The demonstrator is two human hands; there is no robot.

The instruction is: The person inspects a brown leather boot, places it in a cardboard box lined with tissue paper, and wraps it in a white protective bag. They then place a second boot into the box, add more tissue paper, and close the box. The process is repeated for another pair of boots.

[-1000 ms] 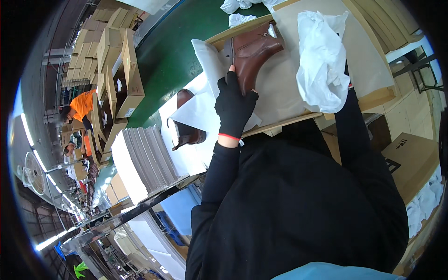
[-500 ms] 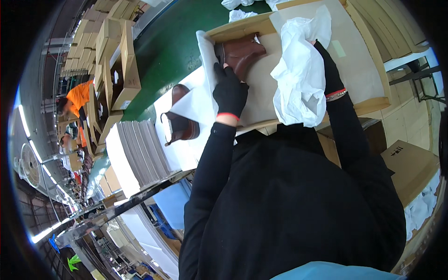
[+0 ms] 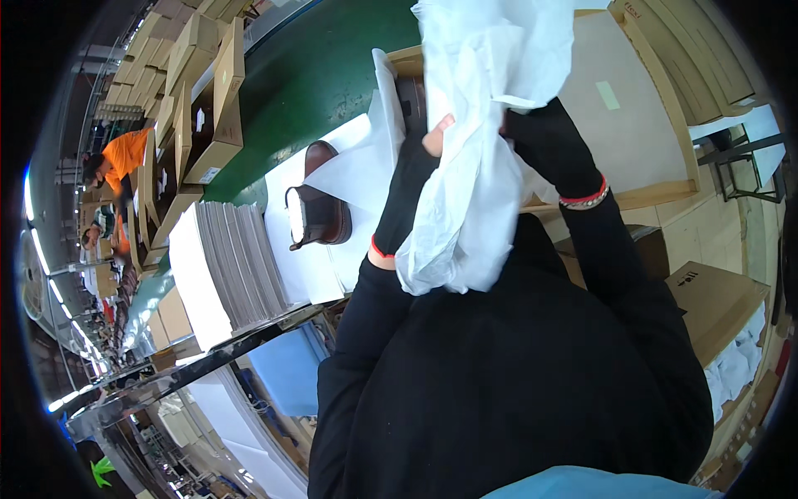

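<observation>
The left hand (image 3: 416,166) has moved off the boot (image 3: 411,98) onto the wrap (image 3: 478,179), which the right hand (image 3: 553,137) has brought left, now covering most of that boot.

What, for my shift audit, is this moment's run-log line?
left hand: touching white wrap; right hand: holding white wrap; open box: brown boot inside, mostly hidden; second boot: on white sheet

- From far, I see left hand (image 3: 417,166) and right hand (image 3: 553,137), both black-gloved, holding crumpled white tissue paper (image 3: 474,183).
- It hangs partly before an open cardboard box (image 3: 657,195).
- One brown boot (image 3: 335,220) lies near stacked sheets (image 3: 241,258).
- A person in orange (image 3: 126,153) bends beside cartons (image 3: 218,141).
</observation>
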